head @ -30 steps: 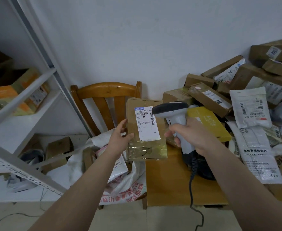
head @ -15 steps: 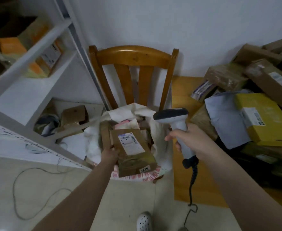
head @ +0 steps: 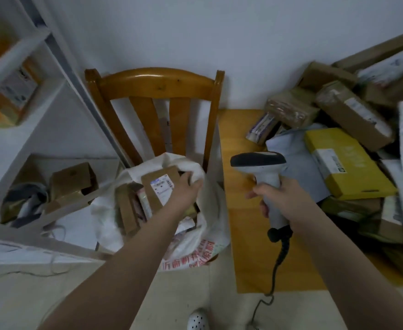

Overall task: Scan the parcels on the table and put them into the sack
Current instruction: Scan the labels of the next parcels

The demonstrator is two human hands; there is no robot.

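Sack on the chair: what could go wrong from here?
1. The sack looks full; the parcel, which the left hand holds by one edge, sits high on other boxes and could slide out once released.
2. The cable of the scanner in the right hand trails to the floor near the shoe; it could snag or trip.

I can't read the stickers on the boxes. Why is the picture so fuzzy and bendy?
Head view: blur smears the label on the brown parcel at the sack's mouth and the table's pile; the wide-angle lens bows the shelf post; the light is dim and flat, without glare.
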